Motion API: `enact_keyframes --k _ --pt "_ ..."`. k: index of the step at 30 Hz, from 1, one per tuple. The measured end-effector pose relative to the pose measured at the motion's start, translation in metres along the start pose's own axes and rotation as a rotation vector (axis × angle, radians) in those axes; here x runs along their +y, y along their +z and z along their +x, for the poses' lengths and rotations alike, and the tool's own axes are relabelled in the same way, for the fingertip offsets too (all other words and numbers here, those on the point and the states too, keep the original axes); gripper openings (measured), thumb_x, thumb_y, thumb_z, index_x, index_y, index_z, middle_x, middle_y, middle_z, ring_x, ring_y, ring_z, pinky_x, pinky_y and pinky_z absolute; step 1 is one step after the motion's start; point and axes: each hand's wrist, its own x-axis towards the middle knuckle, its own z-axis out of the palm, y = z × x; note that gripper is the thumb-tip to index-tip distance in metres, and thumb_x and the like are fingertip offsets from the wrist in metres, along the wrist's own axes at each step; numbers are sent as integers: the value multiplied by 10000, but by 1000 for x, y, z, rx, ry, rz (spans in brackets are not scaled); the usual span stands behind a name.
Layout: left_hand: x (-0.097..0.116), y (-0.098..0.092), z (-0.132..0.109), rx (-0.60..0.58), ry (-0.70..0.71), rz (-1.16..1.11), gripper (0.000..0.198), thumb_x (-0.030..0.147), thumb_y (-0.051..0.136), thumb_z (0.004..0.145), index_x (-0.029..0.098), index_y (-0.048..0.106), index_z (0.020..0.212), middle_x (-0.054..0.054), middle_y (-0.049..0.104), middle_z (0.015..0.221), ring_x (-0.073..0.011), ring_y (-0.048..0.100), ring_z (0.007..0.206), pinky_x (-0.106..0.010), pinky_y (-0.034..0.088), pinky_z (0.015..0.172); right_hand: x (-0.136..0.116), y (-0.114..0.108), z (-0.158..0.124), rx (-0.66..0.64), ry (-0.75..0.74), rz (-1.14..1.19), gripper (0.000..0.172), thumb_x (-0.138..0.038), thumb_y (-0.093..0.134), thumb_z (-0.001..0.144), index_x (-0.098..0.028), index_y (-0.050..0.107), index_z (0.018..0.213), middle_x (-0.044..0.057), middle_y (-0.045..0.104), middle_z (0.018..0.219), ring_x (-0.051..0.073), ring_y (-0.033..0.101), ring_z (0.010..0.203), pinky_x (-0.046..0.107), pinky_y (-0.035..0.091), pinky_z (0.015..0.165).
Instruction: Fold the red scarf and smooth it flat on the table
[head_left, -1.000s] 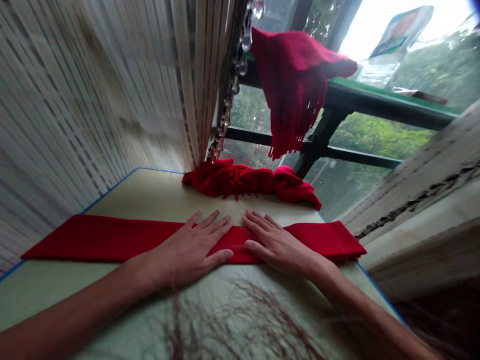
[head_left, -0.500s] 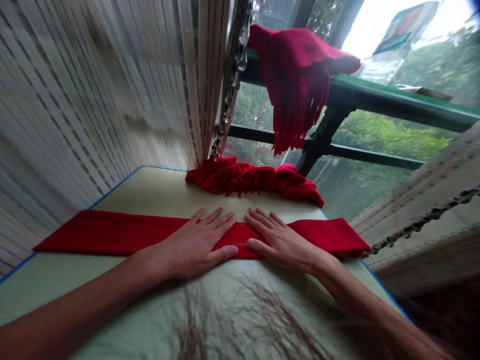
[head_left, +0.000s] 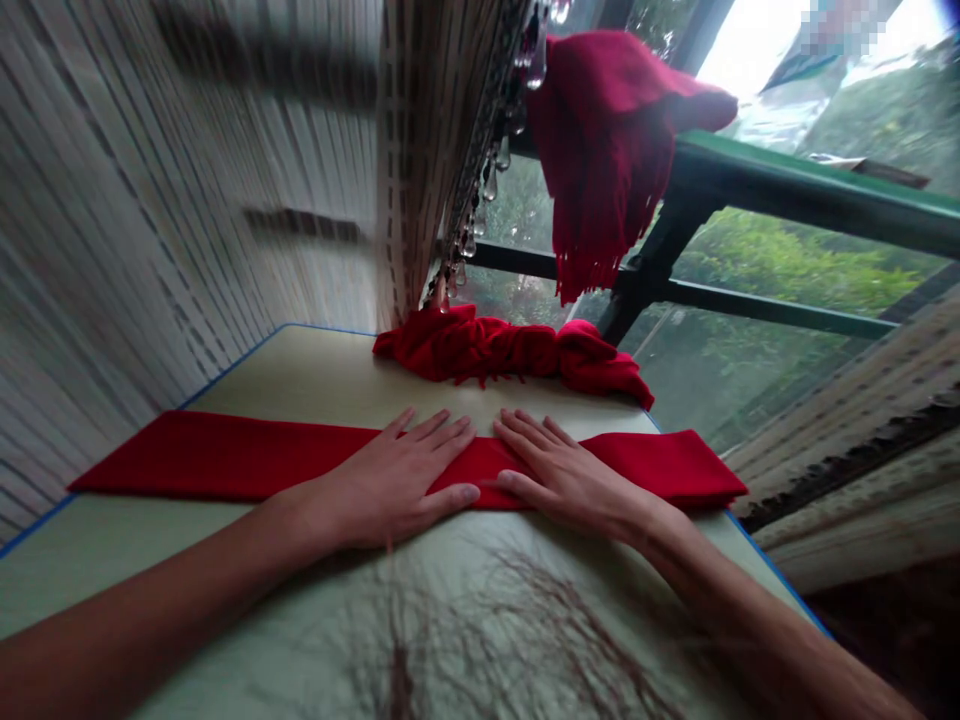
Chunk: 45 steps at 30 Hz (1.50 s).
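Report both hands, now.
Left hand: open, flat on the folded red scarf, holding nothing.
Right hand: open, flat on the same scarf, holding nothing.

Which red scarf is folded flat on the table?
The long flat red scarf under the left hand and right hand; the bunched red scarf lies behind it, the fringed red scarf hangs over the green railing.
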Motion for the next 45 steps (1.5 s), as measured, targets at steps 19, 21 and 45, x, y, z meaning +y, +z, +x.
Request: enact_keyframes --k 19,21,45 --pt "-2 2 -1 8 5 0 771 670 260 1049 202 156 1653 -48 89 1702 -239 73 1591 -494 31 1285 -5 -3 0 40 19 -57 767 -656 392 1014 -185 307 1614 133 243 1690 309 150 1583 597 96 1278" --pt "-3 4 0 30 18 -11 773 675 261 1047 206 158 1652 -49 96 1702 -246 80 1590 -505 32 1284 -9 -3 1 50 15 -73 781 -664 391 1010 -185 292 1619 132 207 1697 306 126 1586 604 76 1276" --pt "-28 -2 2 291 -16 -128 568 476 348 1061 195 467 1541 -80 450 1597 -278 395 1483 -491 253 1245 -8 -8 3 92 -2 28 704 -614 383 1033 -222 316 1614 125 224 1695 281 148 1584 600 84 1274"
